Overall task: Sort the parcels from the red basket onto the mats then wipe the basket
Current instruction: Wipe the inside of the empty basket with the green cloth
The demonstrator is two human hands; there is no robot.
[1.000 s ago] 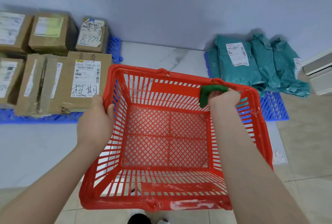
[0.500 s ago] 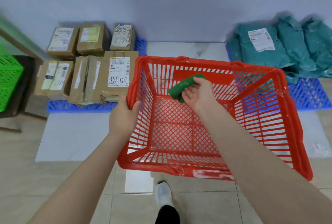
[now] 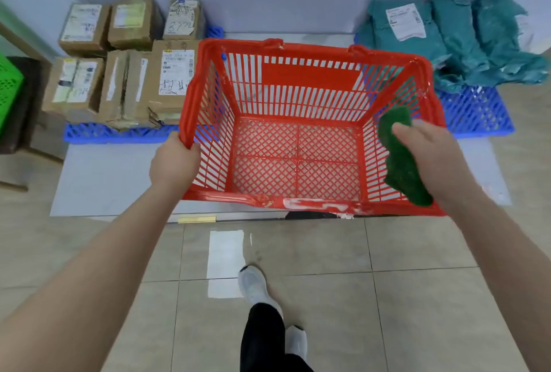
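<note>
Green cloth (image 3: 401, 163) shifted from far wall to right wall of red basket (image 3: 310, 76) | right hand (image 3: 432, 151) clutches it | left hand (image 3: 174, 163) grips rim | looks light, stiff

Open basket (image 3: 298, 160) interior; parcels flanking

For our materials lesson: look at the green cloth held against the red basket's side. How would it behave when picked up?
Probably floppy: the green cloth bends and droops below the right hand. Likely light, since that hand alone holds it against the red basket. Its rough-looking surface probably resists slipping.
</note>
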